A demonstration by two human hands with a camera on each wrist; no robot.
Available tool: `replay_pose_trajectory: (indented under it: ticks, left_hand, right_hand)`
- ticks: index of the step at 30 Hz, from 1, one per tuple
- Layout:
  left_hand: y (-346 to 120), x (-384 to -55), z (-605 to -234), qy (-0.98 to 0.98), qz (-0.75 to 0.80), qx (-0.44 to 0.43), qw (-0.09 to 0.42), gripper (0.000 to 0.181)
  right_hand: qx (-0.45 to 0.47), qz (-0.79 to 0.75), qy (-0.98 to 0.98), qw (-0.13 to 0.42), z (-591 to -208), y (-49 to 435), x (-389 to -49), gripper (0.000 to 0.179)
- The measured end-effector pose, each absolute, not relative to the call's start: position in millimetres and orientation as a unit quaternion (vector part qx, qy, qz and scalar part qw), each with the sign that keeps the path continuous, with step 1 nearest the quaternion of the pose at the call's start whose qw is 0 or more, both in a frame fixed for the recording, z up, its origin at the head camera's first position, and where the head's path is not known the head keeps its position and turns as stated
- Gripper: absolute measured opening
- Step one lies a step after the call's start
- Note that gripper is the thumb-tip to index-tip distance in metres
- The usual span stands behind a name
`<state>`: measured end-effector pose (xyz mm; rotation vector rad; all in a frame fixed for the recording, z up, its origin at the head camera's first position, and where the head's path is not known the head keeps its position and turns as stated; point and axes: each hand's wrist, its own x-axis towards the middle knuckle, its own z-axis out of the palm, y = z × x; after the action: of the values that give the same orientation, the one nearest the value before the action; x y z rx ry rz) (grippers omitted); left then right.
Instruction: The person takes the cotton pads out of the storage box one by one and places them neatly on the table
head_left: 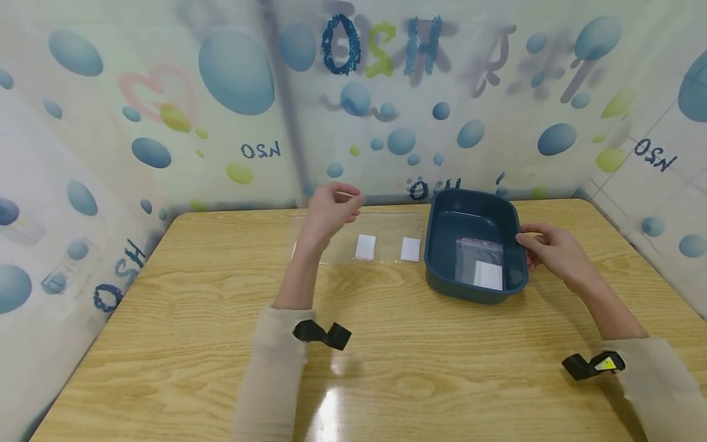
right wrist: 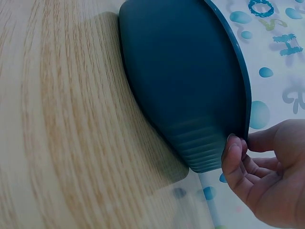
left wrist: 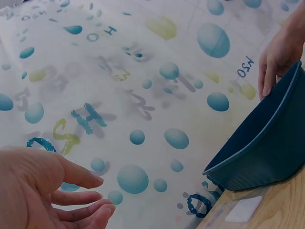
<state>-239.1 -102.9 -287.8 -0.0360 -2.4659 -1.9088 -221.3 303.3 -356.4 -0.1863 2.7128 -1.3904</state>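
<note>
Blue bin [head_left: 464, 293] set on a wooden table [head_left: 182, 319], pinched at its side by the right hand [head_left: 552, 248], clear bag [head_left: 469, 256] contained inside, left hand [head_left: 331, 210] held relaxed, loosely spread, near clear plastic [head_left: 388, 230].

Patterned backdrop [head_left: 309, 123]: large lettering [head_left: 381, 49] up top, reads O-S-H, blue O and H, yellow-green S, maybe a mirrored H2O; also visible in both wrist views. Dark blue O-S-H again, slanted, lower left [head_left: 121, 270], and at the bottom edge [head_left: 438, 188]. Thinner lettering [head_left: 261, 150] left of centre and at far right [head_left: 654, 155], roughly O-S-N. Grey marks [head_left: 491, 58] upper right too faint to read.
</note>
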Motion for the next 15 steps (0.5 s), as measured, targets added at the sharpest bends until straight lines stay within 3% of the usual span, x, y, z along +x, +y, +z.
replay_pose_trajectory:
  ticks: [7,15]
  left_hand:
    - [-88,-236,-288,-0.777,-0.628,-0.036,0.030,0.024]
    - [-69,-230,-286,-0.787,-0.613,-0.066,0.011,0.027]
  right_hand:
    - [-0.062,-0.460,0.885,0.046,-357,304,-222,0.057]
    - [-0.064,-0.464,0.883,0.043,-357,303,-222,0.056]
